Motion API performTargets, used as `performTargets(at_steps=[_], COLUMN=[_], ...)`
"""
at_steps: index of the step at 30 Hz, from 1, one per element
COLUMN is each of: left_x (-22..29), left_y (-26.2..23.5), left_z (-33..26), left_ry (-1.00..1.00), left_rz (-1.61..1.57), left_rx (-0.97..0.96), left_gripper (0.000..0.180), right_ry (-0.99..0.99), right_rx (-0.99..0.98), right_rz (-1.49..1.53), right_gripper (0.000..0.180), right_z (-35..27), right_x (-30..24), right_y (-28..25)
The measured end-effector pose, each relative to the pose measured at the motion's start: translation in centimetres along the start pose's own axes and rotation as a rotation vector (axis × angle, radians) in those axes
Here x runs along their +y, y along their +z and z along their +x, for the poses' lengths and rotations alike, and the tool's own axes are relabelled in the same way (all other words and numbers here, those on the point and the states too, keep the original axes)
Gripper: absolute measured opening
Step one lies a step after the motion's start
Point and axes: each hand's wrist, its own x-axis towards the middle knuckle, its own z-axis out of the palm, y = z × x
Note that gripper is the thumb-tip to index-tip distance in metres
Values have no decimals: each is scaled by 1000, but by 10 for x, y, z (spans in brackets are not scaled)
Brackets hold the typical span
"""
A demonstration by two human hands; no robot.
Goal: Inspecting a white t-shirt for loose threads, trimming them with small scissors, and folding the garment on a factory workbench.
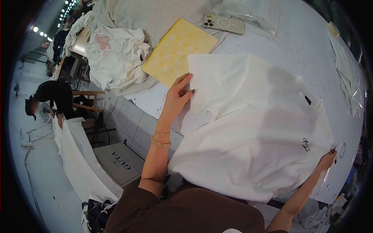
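A white T-shirt point(248, 143) lies spread in front of me, its collar with a dark neck label toward the right and small black lettering on the chest. Its near part hangs over the table edge against my body. At the upper left, my left hand point(180, 91) pinches the hem of one sleeve between thumb and fingers. My right hand point(328, 158) is closed on the shirt's edge at the far right. Something thin and shiny shows by its fingertips, too small to make out.
On the white table point(268, 48) lie a yellow booklet point(182, 48), a phone point(223, 24), clear plastic bags point(252, 15) and a heap of white garments point(116, 58). A cardboard box point(120, 163) stands on the floor at left. Beyond it, a person in black point(56, 97) bends over white cloth.
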Motion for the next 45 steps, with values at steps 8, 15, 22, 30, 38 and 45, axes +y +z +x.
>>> performTargets(at_steps=[8, 15, 22, 30, 38, 45], left_x=[-4, -1, 25, 114, 92, 76], left_y=[-6, -2, 1, 104, 228, 194], left_z=[0, -1, -4, 20, -152, -162], left_ry=[-78, -88, -140, 299, 880, 719], left_rz=[-73, -61, 178, 17, 456, 201], left_rx=[-37, 28, -133, -324, -855, -1320], left_gripper=[56, 53, 52, 50, 54, 49], right_ry=[-7, -29, 13, -4, -97, 137], right_rx=[-9, 13, -21, 150, -138, -478], right_rz=[23, 28, -1, 23, 1061, 1276], right_gripper=[30, 29, 28, 33, 18, 15], right_z=[3, 9, 4, -19, -99, -150], right_x=[6, 18, 6, -36, -106, -114], right_y=[3, 15, 2, -77, -127, -141])
